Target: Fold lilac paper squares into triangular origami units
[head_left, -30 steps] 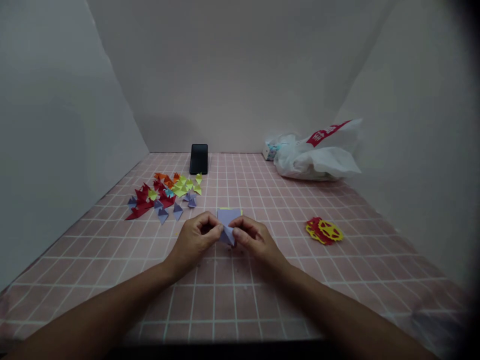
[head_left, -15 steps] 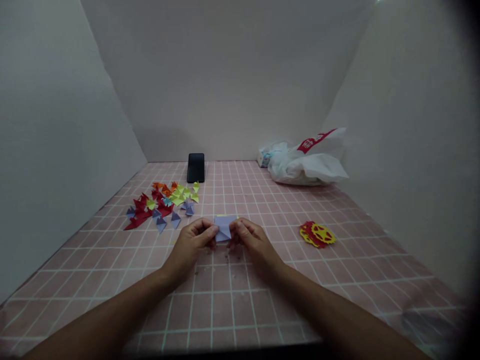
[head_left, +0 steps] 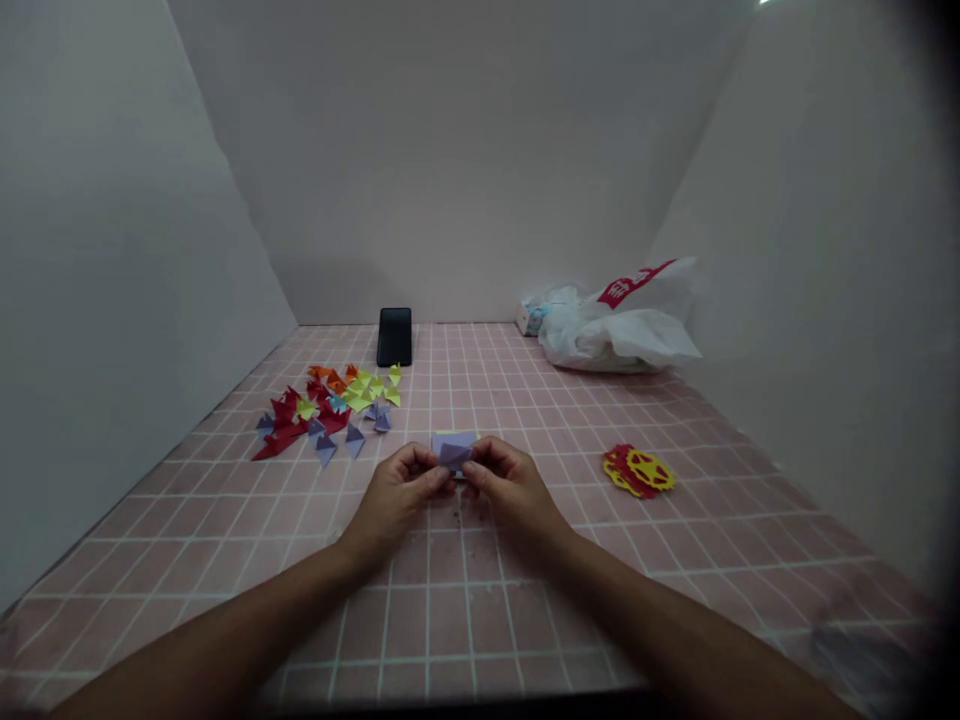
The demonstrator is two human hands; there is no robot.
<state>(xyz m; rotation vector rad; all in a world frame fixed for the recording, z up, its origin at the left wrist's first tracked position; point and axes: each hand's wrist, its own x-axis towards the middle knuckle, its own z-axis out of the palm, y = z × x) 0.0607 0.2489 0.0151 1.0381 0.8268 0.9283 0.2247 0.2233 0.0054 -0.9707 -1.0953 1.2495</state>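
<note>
The fingertips of both hands meet on one small purple paper piece (head_left: 454,452), pinching it from either side just above the pink checked tabletop (head_left: 465,610). The left hand (head_left: 397,492) has its thumb and forefinger closed on the paper's left edge, the other fingers curled under. The right hand (head_left: 508,488) grips the right edge the same way, thumb on top. The paper is partly folded, and a sliver of yellow shows behind its far edge; whether that is a second sheet cannot be told.

Left of the hands, well apart, lies a scatter of folded paper triangles (head_left: 328,408) in red, orange, yellow-green, purple and a bit of blue; they overlap too much to count exactly. Beyond them one black phone (head_left: 394,336) leans at the back wall. To the right lies one red and yellow paper cut-out (head_left: 639,470), and farther back one white plastic bag (head_left: 619,330) with red print.
</note>
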